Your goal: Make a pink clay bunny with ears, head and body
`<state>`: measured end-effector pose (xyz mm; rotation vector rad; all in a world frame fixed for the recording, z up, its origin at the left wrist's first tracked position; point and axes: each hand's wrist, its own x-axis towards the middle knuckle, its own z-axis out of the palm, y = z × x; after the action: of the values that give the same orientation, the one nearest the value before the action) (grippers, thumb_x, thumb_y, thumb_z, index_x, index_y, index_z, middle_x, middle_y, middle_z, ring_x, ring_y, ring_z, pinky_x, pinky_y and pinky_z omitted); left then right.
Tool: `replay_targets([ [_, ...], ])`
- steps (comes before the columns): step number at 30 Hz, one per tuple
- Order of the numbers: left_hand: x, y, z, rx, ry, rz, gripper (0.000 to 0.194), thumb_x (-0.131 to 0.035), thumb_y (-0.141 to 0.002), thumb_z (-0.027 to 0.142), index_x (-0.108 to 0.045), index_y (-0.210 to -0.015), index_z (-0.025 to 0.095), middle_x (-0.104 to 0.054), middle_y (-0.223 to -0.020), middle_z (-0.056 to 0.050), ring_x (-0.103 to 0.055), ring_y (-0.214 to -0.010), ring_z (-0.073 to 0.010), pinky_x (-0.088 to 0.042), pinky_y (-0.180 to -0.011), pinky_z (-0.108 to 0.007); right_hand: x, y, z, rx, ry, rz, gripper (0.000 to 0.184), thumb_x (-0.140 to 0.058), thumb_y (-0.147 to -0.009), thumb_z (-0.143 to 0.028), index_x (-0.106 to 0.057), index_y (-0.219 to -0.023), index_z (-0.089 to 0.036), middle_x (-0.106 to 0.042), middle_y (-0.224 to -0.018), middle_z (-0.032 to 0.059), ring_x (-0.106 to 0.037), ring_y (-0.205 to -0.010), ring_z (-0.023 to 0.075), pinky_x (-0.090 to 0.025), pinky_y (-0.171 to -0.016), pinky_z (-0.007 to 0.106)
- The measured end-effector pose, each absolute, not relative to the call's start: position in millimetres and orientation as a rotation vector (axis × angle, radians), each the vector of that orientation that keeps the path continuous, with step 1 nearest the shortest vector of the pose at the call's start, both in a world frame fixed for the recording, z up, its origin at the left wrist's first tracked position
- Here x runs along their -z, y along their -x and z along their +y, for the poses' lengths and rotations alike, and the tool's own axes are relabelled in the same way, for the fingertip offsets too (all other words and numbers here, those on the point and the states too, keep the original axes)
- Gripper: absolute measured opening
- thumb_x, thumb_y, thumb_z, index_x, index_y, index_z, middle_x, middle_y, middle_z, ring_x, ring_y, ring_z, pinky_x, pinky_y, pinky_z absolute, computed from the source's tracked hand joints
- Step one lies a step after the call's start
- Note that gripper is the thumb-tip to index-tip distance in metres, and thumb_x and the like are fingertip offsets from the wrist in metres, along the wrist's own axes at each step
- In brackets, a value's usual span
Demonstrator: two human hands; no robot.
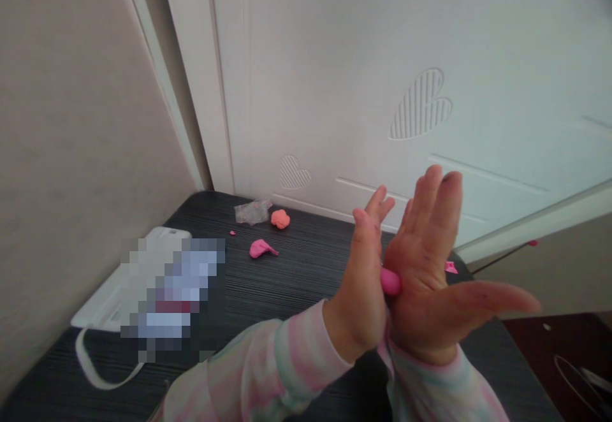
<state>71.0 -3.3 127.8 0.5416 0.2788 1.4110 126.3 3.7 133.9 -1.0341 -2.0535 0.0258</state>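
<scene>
A smooth lump of pink modelling clay (391, 282) sits between my two palms, partly hidden by the left one. My left hand (364, 275) is seen from its thumb side, pressed against the clay with its fingers stretched out. Turned palm up and leaning back, my right hand (425, 288) touches the clay's other side, with fingers straight and thumb spread wide. On the dark table (296, 275) to the left lie a pink clay piece with a thin tail (261, 248), an orange clay lump (280, 219) and a tiny pink bit (232, 232).
A crumpled clear wrapper (253, 212) lies near the table's back edge. At the left is a white case with a strap (167, 238), partly covered by pixelation. A small pink scrap (450, 267) shows beyond my right hand. A white panel with hearts (325, 90) stands behind.
</scene>
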Motion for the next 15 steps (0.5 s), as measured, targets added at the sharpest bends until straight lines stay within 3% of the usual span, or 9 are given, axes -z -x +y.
replay_targets([
  [3,-127,-71,-5,-1.411,-0.563,0.285,0.057,-0.022,-0.081,0.059,-0.036,-0.128,0.031,-0.034,-0.138,0.007,-0.015,-0.133,-0.014,-0.006,-0.11,-0.027,-129,-125,4,-0.18,1.043,-1.904,0.068,0.005,-0.076,-0.061,0.012,-0.136,-0.029,0.0,-0.147,-0.0018,-0.008,-0.133,0.0254,-0.029,-0.102,0.05],
  [7,-128,-71,-5,-1.403,-0.561,0.285,0.057,-0.024,-0.08,0.06,-0.037,-0.127,0.031,-0.035,-0.137,0.008,-0.017,-0.132,-0.0129,-0.007,-0.11,-0.025,-123,-122,8,-0.247,0.991,-1.836,0.079,0.025,-0.066,-0.057,0.01,-0.136,-0.026,0.004,-0.147,-0.0027,-0.009,-0.133,0.0216,-0.032,-0.102,0.047],
  [11,-131,-73,-2,-1.386,-0.405,0.247,0.056,-0.022,-0.082,0.057,-0.039,-0.126,0.027,-0.04,-0.135,0.004,-0.02,-0.131,-0.0132,-0.01,-0.109,-0.027,-121,-122,14,-0.213,1.021,-1.79,0.078,0.026,-0.067,-0.055,0.008,-0.137,-0.025,0.001,-0.147,-0.0017,-0.004,-0.134,0.022,-0.026,-0.104,0.049],
  [15,-133,-74,1,-1.38,-0.212,0.23,0.056,-0.023,-0.082,0.056,-0.044,-0.12,0.022,-0.048,-0.127,-0.004,-0.03,-0.127,-0.0169,-0.019,-0.107,-0.031,-118,-126,17,-0.246,1.005,-1.731,0.07,0.019,-0.075,-0.052,-0.002,-0.137,-0.028,-0.008,-0.146,-0.0014,-0.008,-0.134,0.0227,-0.025,-0.104,0.051],
])
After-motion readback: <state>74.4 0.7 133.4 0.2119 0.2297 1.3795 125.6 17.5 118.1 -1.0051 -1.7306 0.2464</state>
